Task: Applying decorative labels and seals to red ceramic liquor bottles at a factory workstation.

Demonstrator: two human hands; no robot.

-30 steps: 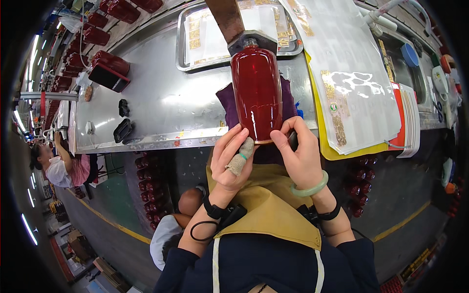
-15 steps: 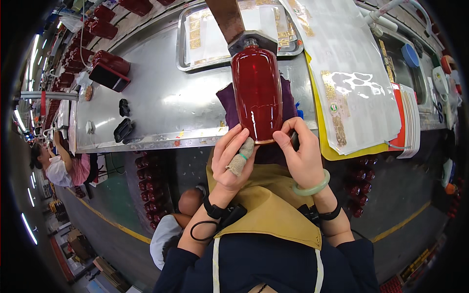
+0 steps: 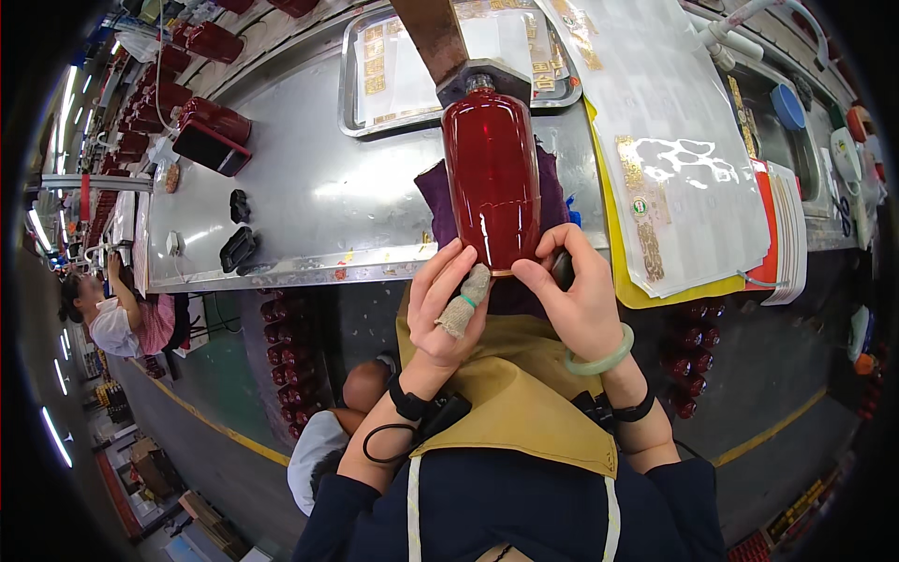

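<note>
A dark red glass bottle (image 3: 492, 173) lies with its neck in a dark metal holder (image 3: 482, 77) and its base toward me, over a purple cloth (image 3: 434, 201). My left hand (image 3: 447, 314) is closed at the base's left corner, fingers along the side. Its thumb, in a grey-beige cloth finger cover (image 3: 461, 304) with a green band, presses by the base edge. My right hand (image 3: 576, 295) grips the right corner, its thumb against the base edge. A dark rounded thing (image 3: 563, 270) shows partly behind the right fingers; I cannot tell what it is.
Plastic sheets with gold decals (image 3: 674, 187) lie on a yellow board (image 3: 646, 298) at right. A steel tray (image 3: 351, 94) of sheets stands behind the bottle. Black small parts (image 3: 238, 249) and a dark red box-like stand (image 3: 211, 145) are at left. A person (image 3: 117, 314) sits far left.
My right thumb has slid left and toward me along the bottle's base edge. The left hand and the bottle have hardly moved.
</note>
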